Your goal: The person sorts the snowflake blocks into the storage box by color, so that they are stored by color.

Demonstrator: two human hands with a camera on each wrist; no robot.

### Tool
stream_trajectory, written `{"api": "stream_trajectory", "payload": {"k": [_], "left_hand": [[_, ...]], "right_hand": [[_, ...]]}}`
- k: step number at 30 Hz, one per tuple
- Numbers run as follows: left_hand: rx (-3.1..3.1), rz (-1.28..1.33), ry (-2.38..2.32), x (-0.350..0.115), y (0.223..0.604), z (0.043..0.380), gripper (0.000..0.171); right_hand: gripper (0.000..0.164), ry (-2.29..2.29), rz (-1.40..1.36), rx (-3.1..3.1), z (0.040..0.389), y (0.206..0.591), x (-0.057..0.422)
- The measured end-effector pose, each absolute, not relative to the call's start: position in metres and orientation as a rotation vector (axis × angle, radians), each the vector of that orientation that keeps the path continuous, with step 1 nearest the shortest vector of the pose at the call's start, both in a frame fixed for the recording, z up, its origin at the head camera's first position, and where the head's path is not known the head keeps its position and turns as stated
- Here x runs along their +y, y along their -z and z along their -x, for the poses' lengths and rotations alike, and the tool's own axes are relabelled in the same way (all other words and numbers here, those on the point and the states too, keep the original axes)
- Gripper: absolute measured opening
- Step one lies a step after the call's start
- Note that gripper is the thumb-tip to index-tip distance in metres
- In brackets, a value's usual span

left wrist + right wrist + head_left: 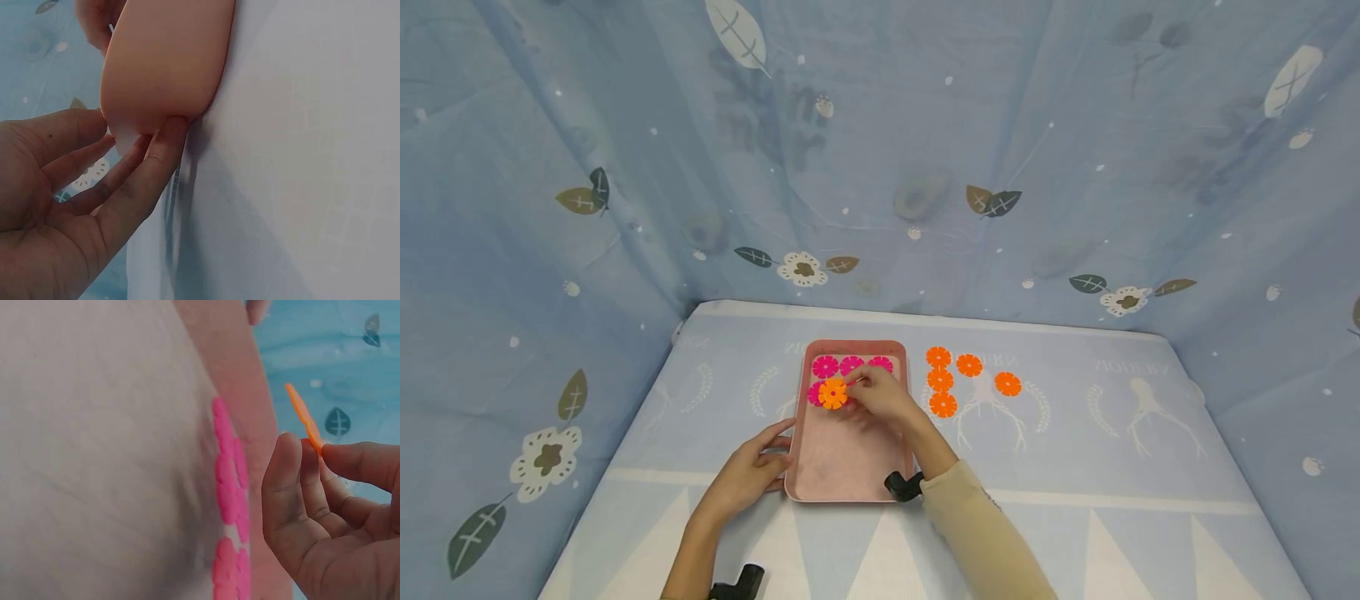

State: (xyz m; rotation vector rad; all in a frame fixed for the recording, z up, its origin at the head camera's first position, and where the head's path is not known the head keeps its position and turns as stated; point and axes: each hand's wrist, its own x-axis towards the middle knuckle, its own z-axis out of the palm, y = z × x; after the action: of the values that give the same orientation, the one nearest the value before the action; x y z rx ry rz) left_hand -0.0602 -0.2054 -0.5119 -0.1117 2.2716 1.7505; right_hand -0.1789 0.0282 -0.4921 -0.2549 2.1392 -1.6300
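My right hand (pixel 882 396) pinches an orange snowflake disc (pixel 832 393) between thumb and fingertips over the upper part of a pink tray (pixel 852 492). In the right wrist view the disc (pixel 302 415) is tilted, edge-on. Several magenta snowflake discs (pixel 825 367) lie in rows at the tray's far end; the held disc and my hand partly hide the second row. My left hand (pixel 747 473) holds the tray's left side. In the left wrist view, digits (pixel 164 140) grip its outer wall (pixel 165 69) from rim to base.
Right of the tray, several loose orange snowflake discs (pixel 940 381) lie on the patterned tablecloth (pixel 1120 467), three in a column. A blue printed curtain (pixel 880 150) rises behind the table. Black wrist devices (pixel 904 486) sit near both wrists.
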Motion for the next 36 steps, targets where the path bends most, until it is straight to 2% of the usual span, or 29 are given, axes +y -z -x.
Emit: {"api": "stream_trajectory", "payload": {"k": [18, 27, 36], "left_hand": [[2.283, 0.144, -1.725, -0.204, 0.51, 0.059, 0.055], [2.281, 0.148, -1.716, -0.204, 0.508, 0.06, 0.055], [2.278, 0.134, -1.717, -0.206, 0.505, 0.061, 0.054]], "right_hand": [[0.005, 1.427, 0.182, 2.101, 0.174, 0.501, 0.002], [0.005, 1.352, 0.194, 2.143, 0.173, 0.499, -0.001], [0.011, 1.292, 0.252, 2.195, 0.174, 0.491, 0.003]]}}
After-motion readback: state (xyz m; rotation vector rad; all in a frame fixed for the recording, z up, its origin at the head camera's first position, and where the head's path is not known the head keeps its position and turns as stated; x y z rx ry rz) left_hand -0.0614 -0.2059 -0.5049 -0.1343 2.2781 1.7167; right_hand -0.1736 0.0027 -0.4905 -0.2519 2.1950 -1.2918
